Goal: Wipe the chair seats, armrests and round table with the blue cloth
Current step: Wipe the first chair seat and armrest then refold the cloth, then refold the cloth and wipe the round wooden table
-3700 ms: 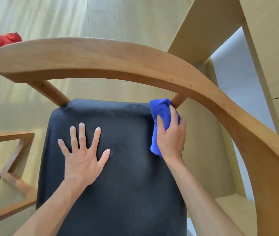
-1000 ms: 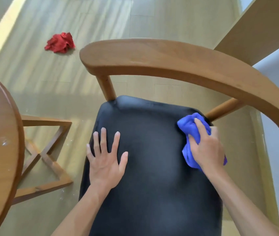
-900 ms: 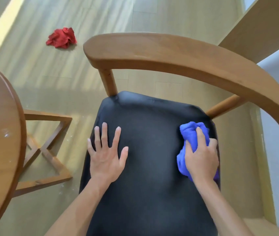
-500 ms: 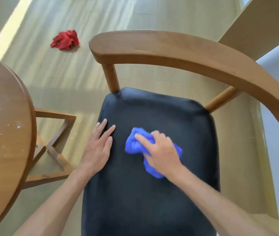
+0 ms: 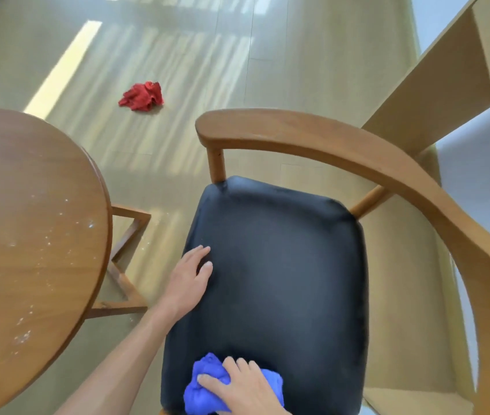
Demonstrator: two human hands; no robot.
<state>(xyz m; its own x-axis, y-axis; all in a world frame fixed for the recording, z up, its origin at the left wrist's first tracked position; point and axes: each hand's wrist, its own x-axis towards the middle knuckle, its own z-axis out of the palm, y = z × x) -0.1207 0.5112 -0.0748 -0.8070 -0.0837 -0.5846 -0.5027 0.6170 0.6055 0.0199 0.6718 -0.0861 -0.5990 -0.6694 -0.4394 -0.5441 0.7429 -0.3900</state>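
Observation:
A black padded chair seat (image 5: 279, 265) fills the middle of the head view, ringed by a curved wooden armrest (image 5: 342, 145). My right hand (image 5: 237, 387) presses the bunched blue cloth (image 5: 204, 387) onto the seat's near left corner. Resting flat on the left edge of the seat is my left hand (image 5: 191, 280), fingers together and holding nothing. The round wooden table (image 5: 34, 235) stands at the left, its top dotted with white specks.
A crumpled red cloth (image 5: 142, 96) lies on the pale wood floor beyond the table. The table's wooden base frame (image 5: 127, 253) shows between table and chair. A light wooden panel and a white wall stand to the right.
My right hand has dragged the blue cloth from the middle of the seat back to its near left corner. The view has risen and tilted, showing more floor and table.

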